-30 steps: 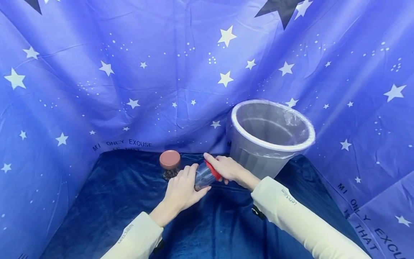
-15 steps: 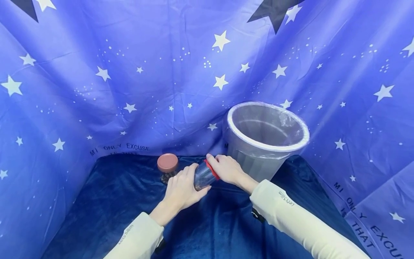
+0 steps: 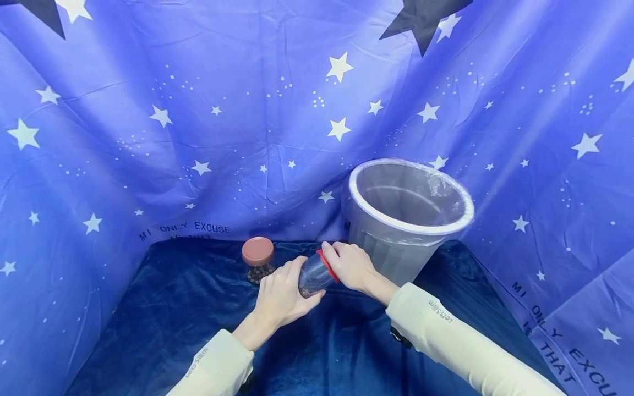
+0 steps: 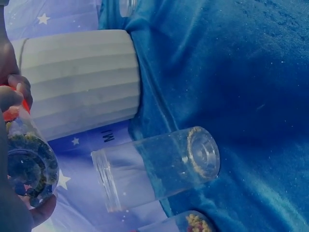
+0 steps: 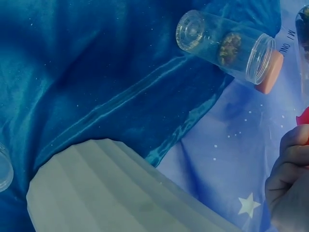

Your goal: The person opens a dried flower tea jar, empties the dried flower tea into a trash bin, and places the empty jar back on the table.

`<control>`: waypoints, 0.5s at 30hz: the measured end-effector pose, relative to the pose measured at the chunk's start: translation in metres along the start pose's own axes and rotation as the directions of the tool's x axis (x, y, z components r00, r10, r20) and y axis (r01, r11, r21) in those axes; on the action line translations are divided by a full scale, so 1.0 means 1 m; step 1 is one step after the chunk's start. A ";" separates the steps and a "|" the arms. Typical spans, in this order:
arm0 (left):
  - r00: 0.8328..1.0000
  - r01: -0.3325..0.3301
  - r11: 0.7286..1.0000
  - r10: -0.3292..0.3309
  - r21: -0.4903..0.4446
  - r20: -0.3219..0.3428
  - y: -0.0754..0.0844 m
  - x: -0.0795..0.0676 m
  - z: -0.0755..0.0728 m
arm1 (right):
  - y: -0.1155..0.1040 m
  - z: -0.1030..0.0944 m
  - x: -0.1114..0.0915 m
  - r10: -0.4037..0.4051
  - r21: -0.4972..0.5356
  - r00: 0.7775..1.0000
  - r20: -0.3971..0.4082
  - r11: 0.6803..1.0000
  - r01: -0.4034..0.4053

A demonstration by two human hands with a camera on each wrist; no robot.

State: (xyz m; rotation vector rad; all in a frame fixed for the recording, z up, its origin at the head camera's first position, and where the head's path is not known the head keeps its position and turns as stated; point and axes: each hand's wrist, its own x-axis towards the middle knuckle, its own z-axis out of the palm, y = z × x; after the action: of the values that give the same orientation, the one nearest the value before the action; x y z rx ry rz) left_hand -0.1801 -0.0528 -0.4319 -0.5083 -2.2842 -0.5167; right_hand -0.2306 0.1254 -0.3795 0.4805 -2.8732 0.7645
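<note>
In the head view, my left hand [image 3: 283,296] grips a clear jar [image 3: 312,279], which is tilted with its mouth end up to the right. Dark contents show near its base in the left wrist view. My right hand [image 3: 354,268] holds the red lid [image 3: 327,266] at that mouth end; its fingertips are partly hidden. Just left of the hands stands a second jar with a brownish-pink lid [image 3: 258,251] and dark pieces [image 3: 258,272] inside. An uncovered clear jar [image 4: 159,166] stands nearby in the left wrist view, some crumbs around its base; the hands hide it from the head camera.
A tall ribbed bin [image 3: 391,250] with a white rim and plastic liner stands at the back right, close to my right hand. Another jar [image 4: 195,224] with colourful bits is cut off by the left wrist view's edge. Blue cloth [image 3: 188,319] covers the table; star-printed curtains surround it.
Both hands keep their hold on the jar and its red lid. My right hand has turned slightly, and its lower fingers no longer show beneath the lid. The head view has shifted a little.
</note>
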 end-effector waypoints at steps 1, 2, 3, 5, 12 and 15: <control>1.000 -0.008 1.000 0.008 0.000 -0.010 0.000 0.000 0.001 | 0.001 0.001 0.000 -0.010 0.002 1.000 -0.010 1.000 0.010; 1.000 -0.015 1.000 0.015 0.000 -0.019 0.000 0.000 0.001 | 0.002 0.002 -0.001 -0.015 0.004 1.000 -0.018 1.000 0.015; 0.999 -0.022 1.000 0.022 -0.001 -0.027 0.000 0.000 0.002 | 0.003 0.002 -0.001 -0.021 0.005 0.999 -0.025 1.000 0.021; 0.999 -0.028 1.000 0.027 -0.002 -0.039 0.000 0.000 0.002 | 0.005 0.003 -0.002 -0.032 0.009 0.999 -0.033 0.999 0.032; 1.000 -0.021 0.999 0.020 -0.032 -0.024 0.000 -0.001 0.003 | 0.007 0.004 -0.004 -0.101 0.017 0.993 -0.059 0.995 0.102; 1.000 -0.004 0.998 0.005 -0.068 0.008 0.000 0.000 0.001 | 0.008 0.003 -0.005 -0.156 0.002 0.985 -0.081 0.988 0.156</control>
State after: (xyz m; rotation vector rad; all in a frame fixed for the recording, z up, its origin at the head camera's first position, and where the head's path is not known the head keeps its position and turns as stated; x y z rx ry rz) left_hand -0.1803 -0.0525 -0.4324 -0.5496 -2.2786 -0.5928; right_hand -0.2291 0.1314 -0.3869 0.6512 -2.7208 0.7513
